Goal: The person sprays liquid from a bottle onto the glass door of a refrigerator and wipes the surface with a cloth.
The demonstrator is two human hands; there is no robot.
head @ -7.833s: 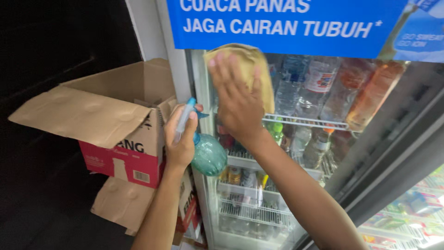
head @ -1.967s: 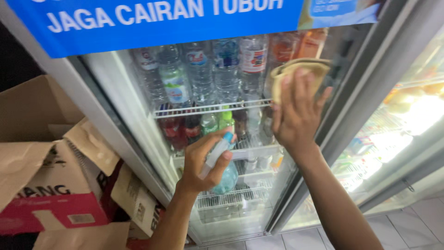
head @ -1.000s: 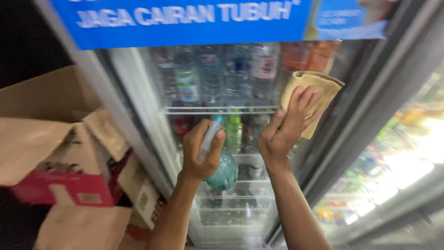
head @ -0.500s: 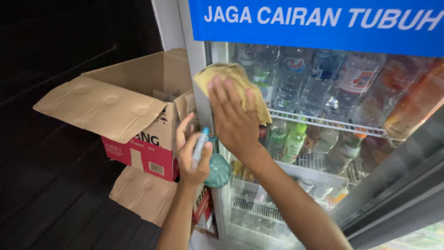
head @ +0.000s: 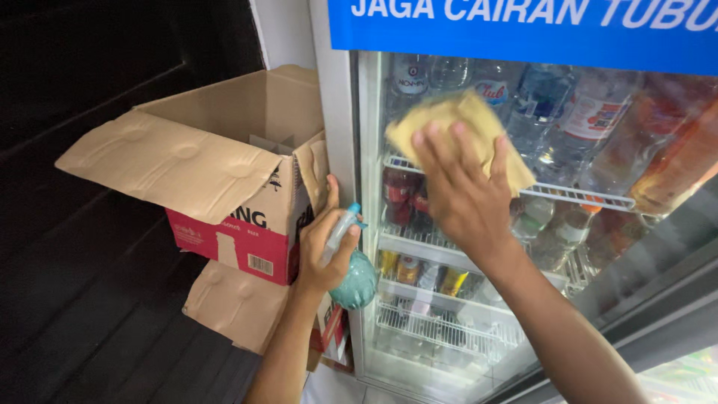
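My right hand [head: 462, 196] presses a yellow cloth [head: 453, 120] flat against the glass door [head: 643, 247] of a drinks fridge, near the door's upper left. The fingers are spread over the cloth. Lower and to the left, my left hand [head: 323, 247] grips a small teal spray bottle [head: 354, 278] with a light blue nozzle, held close to the fridge's white left frame [head: 340, 135]. Behind the glass, clear water bottles [head: 591, 120] stand on a wire shelf, with cans and small bottles on the shelves below.
An open brown and red cardboard box [head: 224, 187] stands left of the fridge, its flaps spread out, with another flattened box [head: 232, 307] under it. A blue sign strip [head: 523, 30] runs across the fridge top. Dark floor lies to the left. A second fridge door [head: 673, 329] adjoins at right.
My right hand has swept the cloth from the door's right side to its upper left, then slightly right and down. The view has swung left with it. My left hand keeps the spray bottle.
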